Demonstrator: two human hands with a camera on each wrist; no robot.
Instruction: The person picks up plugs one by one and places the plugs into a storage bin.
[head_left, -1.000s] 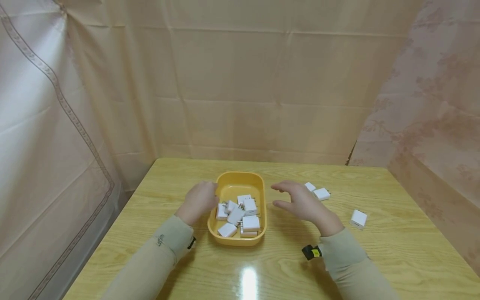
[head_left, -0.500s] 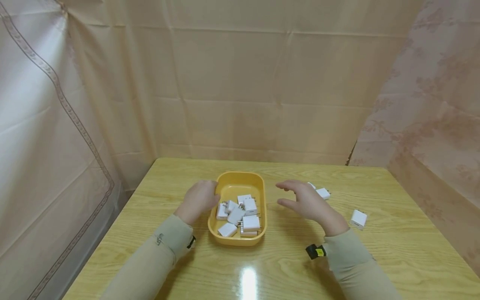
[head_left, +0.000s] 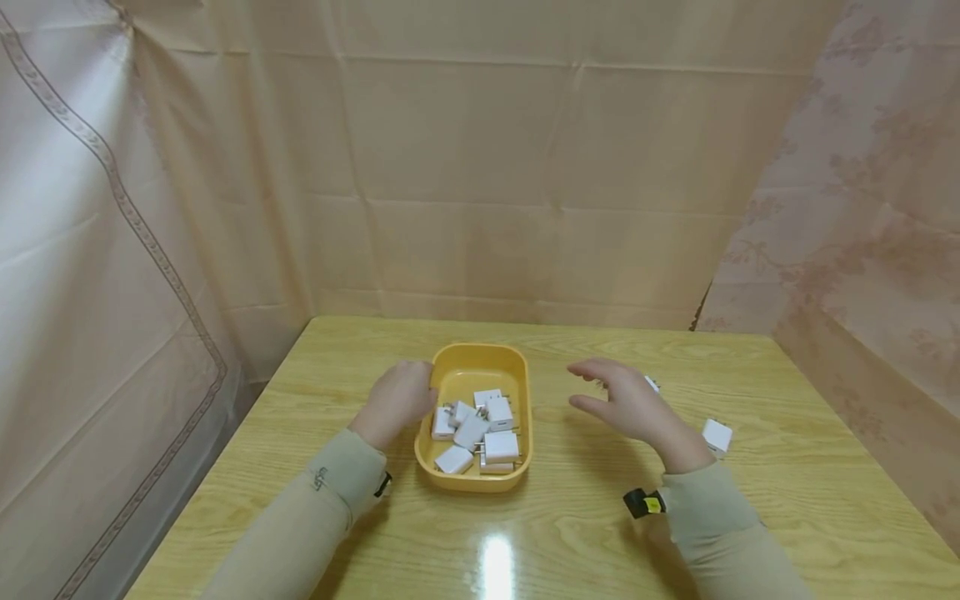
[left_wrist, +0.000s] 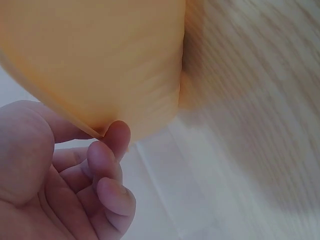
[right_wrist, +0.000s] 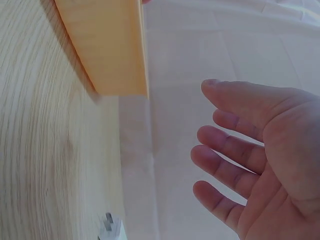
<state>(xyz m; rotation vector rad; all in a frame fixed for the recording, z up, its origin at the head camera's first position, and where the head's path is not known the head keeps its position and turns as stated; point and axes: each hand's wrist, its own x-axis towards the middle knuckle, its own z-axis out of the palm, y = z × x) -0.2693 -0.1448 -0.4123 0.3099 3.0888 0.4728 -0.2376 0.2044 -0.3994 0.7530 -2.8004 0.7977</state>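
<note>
A yellow plastic bin stands on the table with several white charger plugs heaped in its near half. My left hand pinches the bin's left rim between thumb and curled fingers; the left wrist view shows the fingertips against the outer wall. To the right of the bin, my right hand hovers over the table, fingers spread and gently bent, holding nothing. In the right wrist view its palm faces the bin. Behind that hand a charger plug is mostly hidden.
Another white charger plug lies on the wooden table, right of the right hand. Beige cloth hangs behind the table's far edge, and pale curtains flank it on both sides.
My right hand has drifted right, away from the bin, and now covers more of the plugs behind it. The left hand and the bin stay in place.
</note>
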